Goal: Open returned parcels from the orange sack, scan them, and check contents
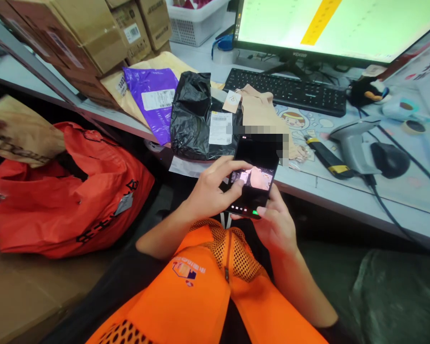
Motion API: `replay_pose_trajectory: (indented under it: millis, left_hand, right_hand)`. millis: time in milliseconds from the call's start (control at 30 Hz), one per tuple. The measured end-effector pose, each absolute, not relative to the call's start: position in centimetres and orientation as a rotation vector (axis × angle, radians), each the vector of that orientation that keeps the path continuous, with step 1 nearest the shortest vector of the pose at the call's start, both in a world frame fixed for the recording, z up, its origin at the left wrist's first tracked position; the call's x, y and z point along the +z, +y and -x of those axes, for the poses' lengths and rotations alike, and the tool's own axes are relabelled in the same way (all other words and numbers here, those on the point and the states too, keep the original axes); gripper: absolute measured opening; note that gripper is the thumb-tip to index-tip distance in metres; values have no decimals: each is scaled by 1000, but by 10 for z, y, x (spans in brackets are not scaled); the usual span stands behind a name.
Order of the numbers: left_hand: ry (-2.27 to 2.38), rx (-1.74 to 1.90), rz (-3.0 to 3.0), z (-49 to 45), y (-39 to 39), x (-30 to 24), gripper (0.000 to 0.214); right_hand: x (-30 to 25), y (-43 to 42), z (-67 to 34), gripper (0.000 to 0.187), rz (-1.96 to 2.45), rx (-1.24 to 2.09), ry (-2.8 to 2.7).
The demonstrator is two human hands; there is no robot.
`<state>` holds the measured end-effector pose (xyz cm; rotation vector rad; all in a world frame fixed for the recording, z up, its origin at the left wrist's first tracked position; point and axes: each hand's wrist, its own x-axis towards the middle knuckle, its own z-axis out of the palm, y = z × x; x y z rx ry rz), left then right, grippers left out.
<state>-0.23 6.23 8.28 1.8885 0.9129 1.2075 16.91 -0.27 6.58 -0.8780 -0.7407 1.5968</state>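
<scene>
My right hand (277, 222) grips a smartphone (257, 157) by its lower right edge, thumb near a green button on the screen. A small picture with a pinkish-beige shape shows in the middle of the dark screen. My left hand (215, 184) reaches over from the left; its index finger and thumb touch the screen, slightly apart. Behind the phone, on the desk, lies a folded beige garment (258, 105) with a paper tag (232, 101). A black plastic mailing bag (191, 114) with a white shipping label (220, 128) lies to its left.
A purple mailer (154, 98) and cardboard boxes (89, 38) stand left. A keyboard (290, 91), monitor (308, 55), barcode scanner (358, 143) and utility knife (327, 157) occupy the desk. A red bag (103, 200) with a brown package (21, 131) sits below at left.
</scene>
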Motion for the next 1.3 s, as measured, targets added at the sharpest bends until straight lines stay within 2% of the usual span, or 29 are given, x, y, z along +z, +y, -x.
replay_pose_trajectory:
  millis: [133, 300, 400, 600, 1300]
  left_hand:
    - [853, 1133, -1935, 5, 64, 84, 55]
    - [816, 1089, -1931, 8, 64, 83, 65]
    - [814, 1089, -1897, 9, 64, 82, 65]
    - [777, 1132, -1537, 7, 60, 83, 60]
    - [747, 1157, -1355, 2, 60, 81, 56]
  right_hand:
    - [64, -3, -170, 61, 884, 1577, -778]
    - [63, -3, -170, 62, 872, 1578, -773]
    - [63, -3, -170, 60, 869, 1581, -753]
    - [65, -2, -168, 44, 875, 1544, -770]
    - [62, -1, -165, 40, 967, 1467, -780]
